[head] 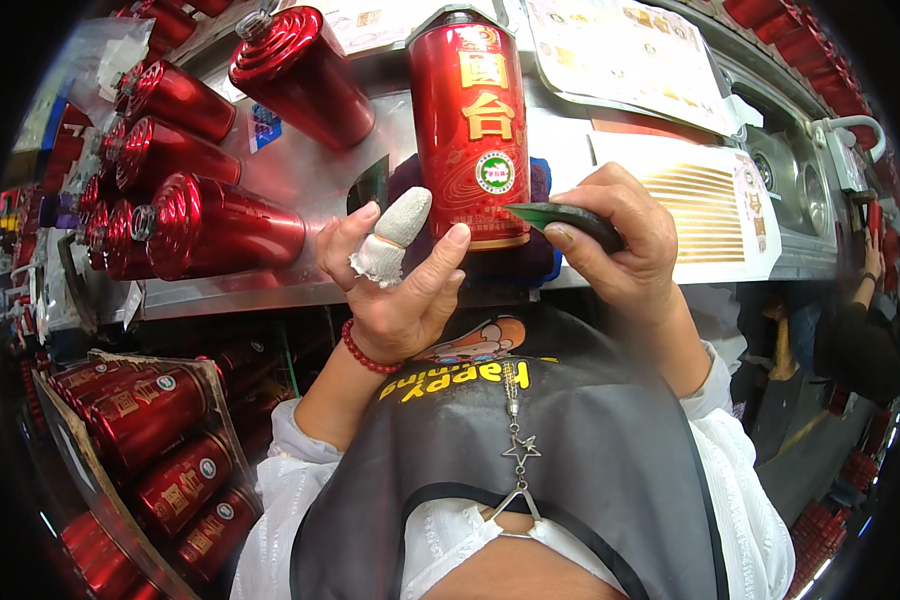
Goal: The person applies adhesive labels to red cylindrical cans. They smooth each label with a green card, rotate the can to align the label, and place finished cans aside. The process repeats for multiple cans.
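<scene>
A red metallic bottle (469,127) with gold lettering and a round green-and-white emblem lies on a dark purple cloth (541,176) at the middle of the bench, its base towards me. Between the thumb and fingers of my right hand (619,232) is a flat dark green scraper-like piece (562,217), its pointed end at the bottle's lower right side. My left hand (401,277) is at the lower left of the bottle, fingers spread and holding nothing; the thumb or a fingertip is beside the bottle's base. A whitish cloth cover, banded on, wraps one left finger.
Plain red bottles (225,225) stand or lie at the left of the metal bench. Decal sheets (637,60) and a sheet with gold stripes (690,210) lie at the right, near a metal basin (784,172). A crate (82,442) of lettered bottles is below left. Another person's arm (870,270) shows far right.
</scene>
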A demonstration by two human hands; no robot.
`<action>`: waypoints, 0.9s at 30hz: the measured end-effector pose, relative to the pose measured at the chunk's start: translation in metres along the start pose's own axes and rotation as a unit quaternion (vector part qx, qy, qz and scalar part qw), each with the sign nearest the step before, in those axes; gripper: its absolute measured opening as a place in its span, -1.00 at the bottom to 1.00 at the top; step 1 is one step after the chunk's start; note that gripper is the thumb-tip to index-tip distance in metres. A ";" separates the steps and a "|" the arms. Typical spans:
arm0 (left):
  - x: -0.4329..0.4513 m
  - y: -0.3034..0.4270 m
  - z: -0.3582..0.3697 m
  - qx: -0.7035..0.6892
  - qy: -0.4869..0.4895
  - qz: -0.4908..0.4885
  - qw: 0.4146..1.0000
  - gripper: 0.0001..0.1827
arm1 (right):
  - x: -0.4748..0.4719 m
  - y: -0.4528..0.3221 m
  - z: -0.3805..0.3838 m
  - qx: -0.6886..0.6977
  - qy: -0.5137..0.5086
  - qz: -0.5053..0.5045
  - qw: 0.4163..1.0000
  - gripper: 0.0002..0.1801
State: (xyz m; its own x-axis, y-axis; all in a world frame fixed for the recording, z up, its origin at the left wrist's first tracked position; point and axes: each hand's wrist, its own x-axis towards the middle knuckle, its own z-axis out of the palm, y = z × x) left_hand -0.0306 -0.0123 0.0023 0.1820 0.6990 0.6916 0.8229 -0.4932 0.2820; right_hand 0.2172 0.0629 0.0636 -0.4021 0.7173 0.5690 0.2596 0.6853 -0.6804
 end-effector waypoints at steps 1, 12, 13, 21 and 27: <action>0.001 0.000 -0.001 -0.001 -0.004 0.004 1.000 -0.66 | 0.000 0.000 0.001 -0.001 0.008 0.005 1.000 -0.79; 0.003 -0.002 0.000 -0.018 0.007 -0.013 1.000 -0.66 | -0.002 0.001 -0.002 -0.028 0.024 -0.013 0.999 -0.76; 0.005 -0.004 0.000 -0.016 0.012 -0.011 1.000 -0.66 | -0.002 0.002 -0.002 -0.035 0.025 -0.019 0.999 -0.76; 0.009 -0.004 -0.004 -0.001 0.012 0.006 1.000 -0.67 | -0.007 0.007 -0.001 -0.020 0.037 -0.027 0.999 -0.70; 0.013 -0.005 -0.003 0.009 0.004 -0.001 1.000 -0.68 | -0.009 0.013 0.001 -0.023 0.035 -0.050 0.998 -0.62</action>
State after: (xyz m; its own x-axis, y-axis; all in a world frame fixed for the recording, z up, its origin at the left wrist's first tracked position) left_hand -0.0341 -0.0027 0.0119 0.1765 0.6958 0.6962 0.8327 -0.4827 0.2713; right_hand 0.2229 0.0650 0.0493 -0.3658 0.6504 0.6656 0.2615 0.7583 -0.5972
